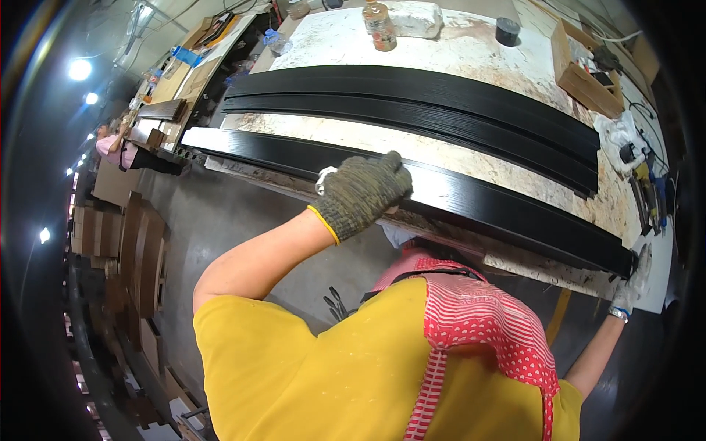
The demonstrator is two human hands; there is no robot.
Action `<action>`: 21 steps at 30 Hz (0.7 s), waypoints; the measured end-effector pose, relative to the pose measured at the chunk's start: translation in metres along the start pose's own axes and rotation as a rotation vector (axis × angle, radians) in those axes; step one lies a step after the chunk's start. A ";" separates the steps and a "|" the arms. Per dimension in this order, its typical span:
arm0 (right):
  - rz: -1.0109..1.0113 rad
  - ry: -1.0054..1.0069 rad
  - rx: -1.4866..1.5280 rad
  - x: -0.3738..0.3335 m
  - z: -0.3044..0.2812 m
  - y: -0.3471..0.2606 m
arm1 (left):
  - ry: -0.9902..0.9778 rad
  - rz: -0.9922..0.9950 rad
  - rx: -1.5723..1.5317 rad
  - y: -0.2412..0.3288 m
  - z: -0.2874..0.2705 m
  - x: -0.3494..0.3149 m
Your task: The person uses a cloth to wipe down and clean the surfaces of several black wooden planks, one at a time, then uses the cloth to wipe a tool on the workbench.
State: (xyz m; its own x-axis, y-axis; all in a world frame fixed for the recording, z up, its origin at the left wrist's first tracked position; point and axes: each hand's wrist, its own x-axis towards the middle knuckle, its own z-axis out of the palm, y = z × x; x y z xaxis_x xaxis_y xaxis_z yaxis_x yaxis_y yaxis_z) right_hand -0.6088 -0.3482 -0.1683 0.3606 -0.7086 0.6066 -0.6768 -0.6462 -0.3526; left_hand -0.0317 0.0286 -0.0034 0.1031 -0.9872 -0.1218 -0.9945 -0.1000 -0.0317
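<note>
A long black board (507,209) with a glossy face lies along the near edge of the worktable. My left hand (365,189), in a dark mottled knit glove with a yellow cuff, is closed on top of it near its middle. A bit of white, cloth-like material (325,178) sticks out from under that hand; the rest is hidden. At the board's right end, my right hand (631,287), in a pale glove, has hold of the end, its fingers partly hidden. Behind lies a wider pair of black grooved boards (412,95), side by side.
The stained white worktable (485,55) carries a bottle (379,26), a white block (415,18), a dark cup (507,31) and a wooden box (585,70). Hand tools (647,198) and a crumpled white bag (621,140) lie at right. Another person (121,151) stands far left, near stacked panels (140,250).
</note>
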 end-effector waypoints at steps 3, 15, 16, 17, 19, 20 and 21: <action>0.460 0.082 0.109 -0.005 -0.024 0.016 | 0.121 0.081 -0.066 -0.012 0.003 -0.002; 0.878 -0.018 0.700 0.020 -0.083 -0.107 | -0.250 -0.118 -0.098 0.060 -0.017 0.065; 0.763 -0.092 0.631 0.015 -0.084 -0.092 | -0.203 -0.043 -0.109 0.054 -0.009 0.069; 0.735 -0.145 0.614 0.012 -0.088 -0.084 | -0.197 -0.026 -0.100 0.055 -0.008 0.074; 0.746 -0.301 0.452 0.021 -0.094 -0.090 | -0.248 -0.116 -0.107 0.062 -0.014 0.079; 0.703 -0.314 0.520 0.019 -0.093 -0.082 | -0.210 -0.018 -0.043 0.050 -0.008 0.078; 0.661 -0.262 0.549 0.017 -0.085 -0.073 | -0.203 -0.021 -0.037 0.046 -0.004 0.074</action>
State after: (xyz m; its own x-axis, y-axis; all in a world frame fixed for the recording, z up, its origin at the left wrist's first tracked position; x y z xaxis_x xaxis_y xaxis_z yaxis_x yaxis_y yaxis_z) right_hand -0.6076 -0.2888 -0.0717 0.1865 -0.9825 0.0001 -0.4199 -0.0798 -0.9041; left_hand -0.0699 -0.0495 -0.0099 0.1217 -0.9399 -0.3189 -0.9917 -0.1283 -0.0003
